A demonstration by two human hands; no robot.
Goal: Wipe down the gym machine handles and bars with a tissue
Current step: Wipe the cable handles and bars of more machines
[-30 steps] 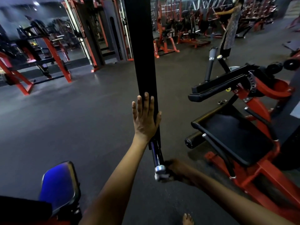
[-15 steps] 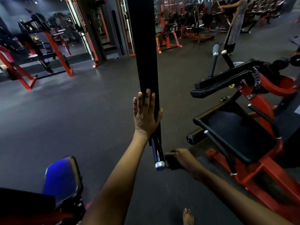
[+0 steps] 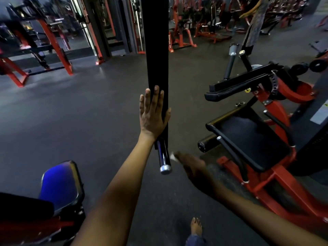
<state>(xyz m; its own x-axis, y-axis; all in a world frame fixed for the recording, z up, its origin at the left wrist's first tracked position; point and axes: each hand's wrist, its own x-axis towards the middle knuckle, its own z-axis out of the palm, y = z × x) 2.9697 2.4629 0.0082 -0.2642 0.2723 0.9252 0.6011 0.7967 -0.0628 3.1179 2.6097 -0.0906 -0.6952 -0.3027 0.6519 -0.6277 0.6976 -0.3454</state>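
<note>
A tall black padded bar (image 3: 157,50) hangs in the middle of the view. A short dark handle (image 3: 163,155) with a chrome end cap sticks out below it. My left hand (image 3: 153,114) lies flat against the bar's lower part, fingers straight and thumb at its right edge. My right hand (image 3: 193,167) is blurred, just right of the handle and apart from it. A small scrap of white tissue (image 3: 172,156) shows at its fingertips.
A red-and-black machine with a black seat (image 3: 248,139) and side rails stands close on the right. A blue padded seat (image 3: 60,181) sits at lower left. My bare foot (image 3: 196,226) is on the dark floor. A person (image 3: 253,23) stands far back right.
My right hand has come off the handle's chrome end and moved up and right with the tissue. My left hand stays flat on the bar.
</note>
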